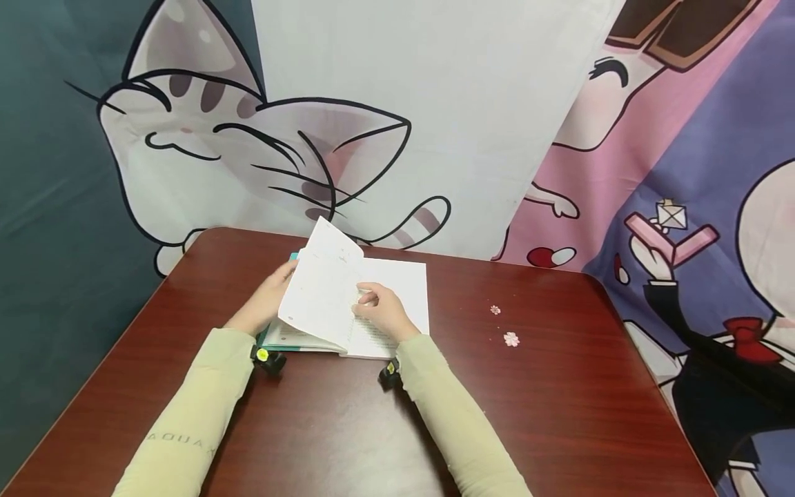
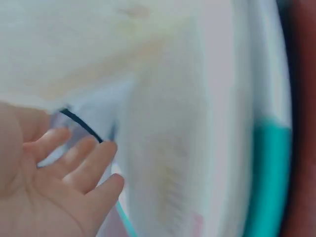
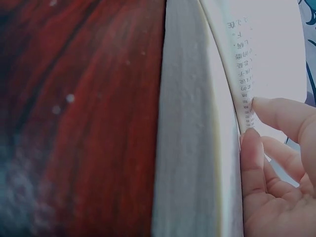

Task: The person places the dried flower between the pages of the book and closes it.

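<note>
An open book (image 1: 396,279) with printed white pages and a teal cover (image 1: 273,348) lies on the table. One leaf (image 1: 323,283) stands raised over its left half. My left hand (image 1: 273,293) is at the book's left edge, its fingertips hidden behind the raised leaf in the head view. In the left wrist view, the left fingers (image 2: 91,168) are spread and loosely bent beside the pages, holding nothing visible. My right hand (image 1: 385,310) is over the right page near the spine. In the right wrist view, its index finger and thumb (image 3: 253,158) are near the printed page, a gap between them.
The reddish-brown table (image 1: 559,393) extends around the book. Two small pale flower-shaped pieces (image 1: 511,339) lie to its right. A cartoon-printed cloth (image 1: 472,124) hangs behind the table's back edge. Each wrist wears a small black camera (image 1: 268,362).
</note>
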Demonstrator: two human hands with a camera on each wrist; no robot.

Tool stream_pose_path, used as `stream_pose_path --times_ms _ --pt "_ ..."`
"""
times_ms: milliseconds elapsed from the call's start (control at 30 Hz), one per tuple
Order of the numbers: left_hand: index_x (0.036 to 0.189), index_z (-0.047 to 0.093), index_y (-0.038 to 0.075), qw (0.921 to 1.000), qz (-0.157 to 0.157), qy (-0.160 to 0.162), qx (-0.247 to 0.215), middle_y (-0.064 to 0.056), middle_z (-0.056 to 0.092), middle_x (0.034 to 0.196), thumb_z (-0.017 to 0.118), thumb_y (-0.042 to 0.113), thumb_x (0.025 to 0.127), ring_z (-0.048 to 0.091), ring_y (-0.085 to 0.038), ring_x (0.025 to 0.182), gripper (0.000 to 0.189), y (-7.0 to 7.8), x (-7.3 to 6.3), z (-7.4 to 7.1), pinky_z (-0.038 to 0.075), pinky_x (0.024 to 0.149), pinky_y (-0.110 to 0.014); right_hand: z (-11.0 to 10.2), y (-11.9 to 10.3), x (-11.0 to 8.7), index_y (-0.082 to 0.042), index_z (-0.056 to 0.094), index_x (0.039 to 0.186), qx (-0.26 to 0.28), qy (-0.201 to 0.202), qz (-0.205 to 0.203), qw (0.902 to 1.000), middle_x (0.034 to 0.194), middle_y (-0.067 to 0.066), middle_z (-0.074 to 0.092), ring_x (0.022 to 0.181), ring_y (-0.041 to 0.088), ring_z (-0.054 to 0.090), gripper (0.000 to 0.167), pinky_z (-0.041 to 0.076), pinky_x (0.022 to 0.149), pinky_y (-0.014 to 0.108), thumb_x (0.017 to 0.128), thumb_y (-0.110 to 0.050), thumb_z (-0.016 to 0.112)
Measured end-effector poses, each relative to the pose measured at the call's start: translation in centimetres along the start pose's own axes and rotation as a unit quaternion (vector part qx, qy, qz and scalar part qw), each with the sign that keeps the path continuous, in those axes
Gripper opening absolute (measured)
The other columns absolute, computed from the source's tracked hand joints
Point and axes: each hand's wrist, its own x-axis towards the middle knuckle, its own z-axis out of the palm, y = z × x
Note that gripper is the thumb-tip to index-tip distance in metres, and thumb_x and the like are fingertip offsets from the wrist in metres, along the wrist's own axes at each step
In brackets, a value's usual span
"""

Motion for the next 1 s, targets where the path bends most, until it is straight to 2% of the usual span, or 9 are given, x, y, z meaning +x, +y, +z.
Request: stream_pose_path --times_ms 33,100,200,267,367,467,533,733,1000 --pt "0.16 0.027 0.004 0.9996 -0.009 0.017 -0.022 -0.022 0.034 0.16 0.04 0.029 0.111 0.035 -0.039 0.144 0.056 0.7 0.0 -0.2 0.032 0.114 -0.057 0.0 0.1 0.0 -0.011 0.061 0.139 0.0 -0.002 0.0 1.0 0.098 0.003 0.066 0.082 0.012 0.057 0.05 0.047 0.073 0.026 0.092 -0.016 0.075" --pt "0.161 0.025 0.005 0.9988 0.004 0.048 -0.013 -0.021 0.032 0.161 0.035 0.031 0.112 0.034 -0.038 0.146 0.056 2.1 0.0 -0.6 0.028 0.117 -0.055 0.0 0.2 0.0 -0.011 0.062 0.139 0.002 -0.005 0.003 1.0 0.097 0.002 0.065 0.081 0.011 0.057 0.05 0.047 0.072 0.026 0.091 -0.016 0.076" --pt "0.158 0.031 0.002 0.992 0.067 0.075 0.076 -0.023 0.035 0.159 0.038 0.023 0.111 0.035 -0.04 0.146 0.052 4.3 -0.2 -0.8 0.027 0.118 -0.056 -0.1 0.2 0.0 -0.011 0.062 0.139 0.0 -0.003 0.003 1.0 0.096 0.002 0.065 0.082 0.012 0.057 0.05 0.047 0.072 0.026 0.091 -0.015 0.076" --pt "0.155 0.037 0.001 0.9777 0.107 0.083 0.16 -0.022 0.038 0.156 0.042 0.018 0.11 0.036 -0.039 0.144 0.048 5.5 -0.3 -0.5 0.028 0.117 -0.056 -0.2 0.1 0.0 -0.011 0.062 0.139 -0.002 0.0 0.001 1.0 0.096 0.003 0.065 0.082 0.013 0.057 0.05 0.047 0.072 0.027 0.091 -0.014 0.075" --pt "0.151 0.042 -0.001 0.9472 0.159 0.07 0.269 -0.022 0.041 0.154 0.045 0.012 0.107 0.038 -0.038 0.143 0.046 7.0 -0.6 0.7 0.03 0.116 -0.055 -0.3 -0.1 0.0 -0.01 0.061 0.139 -0.008 0.004 -0.002 1.0 0.096 0.004 0.066 0.081 0.012 0.057 0.05 0.047 0.073 0.026 0.091 -0.013 0.075" --pt "0.149 0.044 -0.003 0.9263 0.193 0.034 0.322 -0.023 0.044 0.152 0.048 0.009 0.104 0.042 -0.038 0.141 0.047 7.6 -0.9 2.4 0.032 0.116 -0.053 -0.3 -0.1 0.1 -0.009 0.062 0.138 -0.01 0.011 -0.001 0.9999 0.095 0.004 0.066 0.08 0.011 0.057 0.05 0.047 0.072 0.025 0.09 -0.012 0.076" --pt "0.149 0.044 -0.005 0.9172 0.202 0.013 0.343 -0.024 0.045 0.151 0.048 0.009 0.104 0.043 -0.039 0.14 0.047 7.4 -0.8 3.5 0.033 0.116 -0.052 -0.3 -0.1 0.1 -0.008 0.062 0.138 -0.009 0.014 -0.001 0.9999 0.095 0.005 0.067 0.08 0.011 0.057 0.05 0.047 0.071 0.024 0.09 -0.012 0.076" --pt "0.152 0.04 -0.005 0.9075 0.15 -0.022 0.392 -0.025 0.042 0.154 0.05 0.016 0.106 0.04 -0.04 0.143 0.051 4.8 -0.2 5.2 0.031 0.116 -0.056 0.1 0.0 0.2 -0.01 0.061 0.139 -0.006 0.006 0.0 1.0 0.097 0.003 0.066 0.08 0.01 0.057 0.05 0.048 0.07 0.023 0.091 -0.013 0.075" --pt "0.161 0.024 0.005 0.9171 0.039 -0.084 0.388 -0.02 0.022 0.166 0.041 0.035 0.11 0.02 -0.043 0.151 0.061 2.4 0.0 5.5 0.022 0.116 -0.066 0.2 0.2 0.0 -0.01 0.061 0.14 -0.011 0.009 -0.005 0.9999 0.098 0.002 0.066 0.081 0.01 0.055 0.05 0.046 0.071 0.023 0.092 -0.014 0.074"
